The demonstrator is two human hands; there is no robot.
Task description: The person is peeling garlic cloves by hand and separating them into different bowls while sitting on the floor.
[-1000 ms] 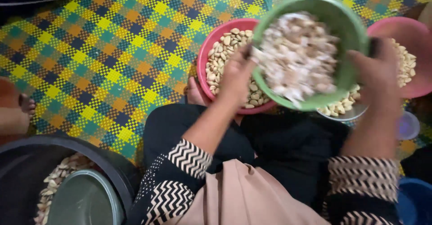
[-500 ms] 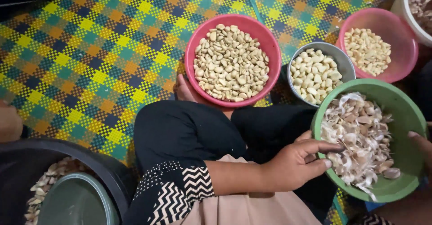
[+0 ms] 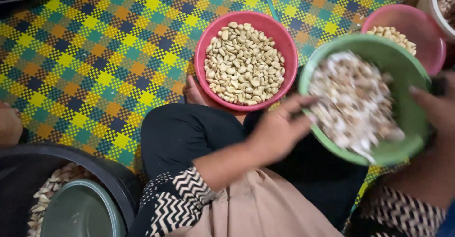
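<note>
Left hand sits at the 9 o'clock rim of the green bowl, fingers loosely spread and reaching over the edge into the contents, clamped on nothing I can make out. Right hand is on the bowl's 3 o'clock side; it looks wrapped on the rim, but motion blur hides the grip, so cannot tell how tight. The bowl is held above the lap, tilted toward the camera, at about 3 o'clock in view. Inside: a heap of pale husks with brownish bits mixed in, too blurred to sort peel from clove. My read for doing this well: keep the right hand steady under the rim as the anchor, keep the tilt shallow so light skins don't spill over the low edge onto the lap, and rake with spread fingertips rather than scooping. Other containers: red bowl at 12 o'clock on the checked mat, about two-thirds full of peeled cloves, clean and cream-coloured. Pink bowl at 2 o'clock, partly hidden behind the green one, more peeled cloves showing at its near edge. White tub at the top right corner, contents unclear. Black basin at 8 o'clock holds unpeeled pieces plus a grey-green bowl nested in it, which looks empty.
</note>
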